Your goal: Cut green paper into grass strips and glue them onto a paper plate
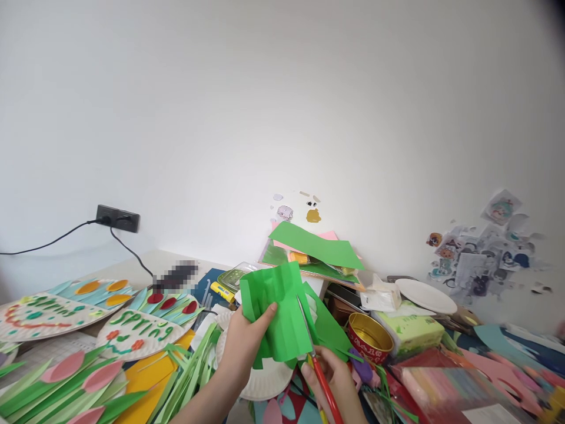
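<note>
My left hand (245,347) pinches a folded sheet of green paper (276,315) from the left, thumb on its front, and holds it upright over a white paper plate (269,377). Just below and to the right, my right hand (335,377) grips scissors with red handles (324,386). Their blades (306,324) rise along the right edge of the green sheet, and I cannot tell whether they bite into it. Another green piece (329,330) hangs behind the blades.
Decorated paper plates reading "Spring" (139,333) and green paper strips (189,371) lie at left. A gold tin (371,338), tissue pack (410,330), white plate (426,296) and coloured paper (445,383) crowd the right. Green sheets (315,244) lean on the wall. A socket with cable (118,218) sits at left.
</note>
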`<state>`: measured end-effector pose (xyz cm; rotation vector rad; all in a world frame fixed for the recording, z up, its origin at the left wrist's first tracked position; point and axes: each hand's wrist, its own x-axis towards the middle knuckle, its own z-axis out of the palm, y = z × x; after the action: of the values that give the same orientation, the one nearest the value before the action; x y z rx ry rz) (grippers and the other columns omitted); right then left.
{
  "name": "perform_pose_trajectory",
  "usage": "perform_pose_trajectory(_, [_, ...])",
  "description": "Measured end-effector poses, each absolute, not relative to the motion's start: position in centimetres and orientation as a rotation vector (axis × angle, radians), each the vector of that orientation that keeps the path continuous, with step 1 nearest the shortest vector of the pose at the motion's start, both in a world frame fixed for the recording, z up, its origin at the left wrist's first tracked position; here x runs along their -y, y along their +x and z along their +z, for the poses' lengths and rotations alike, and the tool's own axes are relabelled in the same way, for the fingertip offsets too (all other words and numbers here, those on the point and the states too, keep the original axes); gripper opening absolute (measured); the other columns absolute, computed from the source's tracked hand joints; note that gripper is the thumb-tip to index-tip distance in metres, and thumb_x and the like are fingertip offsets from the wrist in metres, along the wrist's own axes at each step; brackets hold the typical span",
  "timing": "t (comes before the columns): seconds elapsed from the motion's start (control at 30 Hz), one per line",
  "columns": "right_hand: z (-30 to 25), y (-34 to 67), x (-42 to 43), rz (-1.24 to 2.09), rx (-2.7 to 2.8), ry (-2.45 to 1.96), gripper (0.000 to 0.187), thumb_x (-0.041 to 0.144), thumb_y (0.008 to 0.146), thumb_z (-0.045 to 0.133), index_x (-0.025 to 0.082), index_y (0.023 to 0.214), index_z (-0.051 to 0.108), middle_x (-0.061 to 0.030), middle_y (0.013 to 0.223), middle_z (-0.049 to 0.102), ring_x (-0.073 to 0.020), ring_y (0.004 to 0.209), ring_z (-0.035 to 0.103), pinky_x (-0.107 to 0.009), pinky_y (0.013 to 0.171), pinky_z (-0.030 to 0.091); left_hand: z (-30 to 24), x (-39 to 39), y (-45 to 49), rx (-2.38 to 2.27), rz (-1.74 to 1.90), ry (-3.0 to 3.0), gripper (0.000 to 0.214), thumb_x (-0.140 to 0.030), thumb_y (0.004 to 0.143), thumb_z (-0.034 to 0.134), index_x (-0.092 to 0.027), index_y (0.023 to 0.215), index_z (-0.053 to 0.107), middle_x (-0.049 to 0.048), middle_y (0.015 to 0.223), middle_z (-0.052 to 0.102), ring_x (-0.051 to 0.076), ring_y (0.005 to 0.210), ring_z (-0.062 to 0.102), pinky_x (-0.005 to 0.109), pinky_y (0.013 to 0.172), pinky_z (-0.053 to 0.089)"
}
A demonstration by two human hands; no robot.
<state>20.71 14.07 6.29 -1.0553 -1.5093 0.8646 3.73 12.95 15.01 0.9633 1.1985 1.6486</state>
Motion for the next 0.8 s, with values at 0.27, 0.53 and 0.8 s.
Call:
perform_pose_trajectory(0.27, [6.49,20.74,-13.96,0.853,1.53,-1.032,0.045,0.054,0.064,0.069,0.015,0.086,0.062,0.0047,0.053,0.046,-0.0064,0.034,0.03,-0.02,0.03,0.025,15.01,-12.76,4.0,-1.191,1.602,0.964,0.033,-0.039,0.061,0.07,-0.018,0.086,0.063,0.0121,0.095,0.072,0.031,0.087,0.067,0.036,0.063,0.057])
perform_pose_trajectory(0.53, [6.09,20.63,-14.09,0.853,1.472,-1.039,0.047,0.052,0.061,0.071,0.016,0.089,0.06,0.0055,0.054,0.043,-0.0075,0.037,0.03,-0.021,0.033,0.026,15.21,-12.6,4.09,-1.2,1.601,0.962,0.033,-0.039,0.061,0.071,-0.019,0.086,0.063,0.0118,0.096,0.072,0.031,0.088,0.067,0.035,0.062,0.058])
perform_pose_trajectory(0.8, [6.22,20.76,-14.14,0.939,1.437,-1.019,0.058,0.06,0.054,0.072,0.018,0.092,0.061,0.003,0.055,0.05,-0.0074,0.034,0.032,-0.022,0.033,0.031,14.94,-12.87,4.08,-1.172,1.576,0.952,0.031,-0.038,0.062,0.071,-0.019,0.085,0.063,0.0112,0.093,0.073,0.029,0.085,0.068,0.034,0.063,0.057])
